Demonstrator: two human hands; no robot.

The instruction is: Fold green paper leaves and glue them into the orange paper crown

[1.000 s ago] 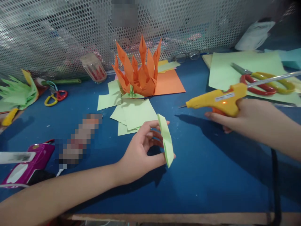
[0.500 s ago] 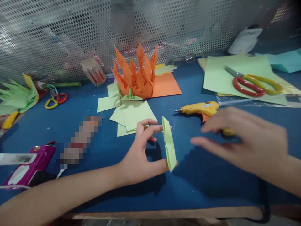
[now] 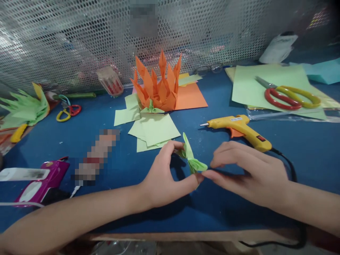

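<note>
A folded light-green paper piece (image 3: 195, 164) is held just above the worktop (image 3: 111, 216), between its middle and its near edge. It is gripped by the left hand (image 3: 164, 177), with the thumb at its lower end and the fingers curled at its upper end; the part nearer the right is spread like a small leaf. The right hand (image 3: 249, 173) is brought up beside that leaf, thumb and index finger nearly together at its tip; whether the paper is pinched by them cannot be told.

Just beyond the right hand, a yellow glue gun (image 3: 239, 124) is laid on the worktop, its nozzle pointed toward the left edge and its black cord (image 3: 290, 166) partly hidden by the right wrist. Beyond the left hand, pale green sheets (image 3: 159, 129) are stacked loosely. Behind them, toward the far edge, a spiky orange paper model (image 3: 162, 95) is stood upright, with a small green folded piece (image 3: 151, 107) placed at its front and an orange sheet (image 3: 193, 97) at its right.

Toward the far right corner, large scissors (image 3: 288, 97) are rested on green paper (image 3: 249, 88). Toward the left edge, a purple device (image 3: 53, 177), small scissors (image 3: 68, 111) and a green leafy paper model (image 3: 29, 108) are seen.
</note>
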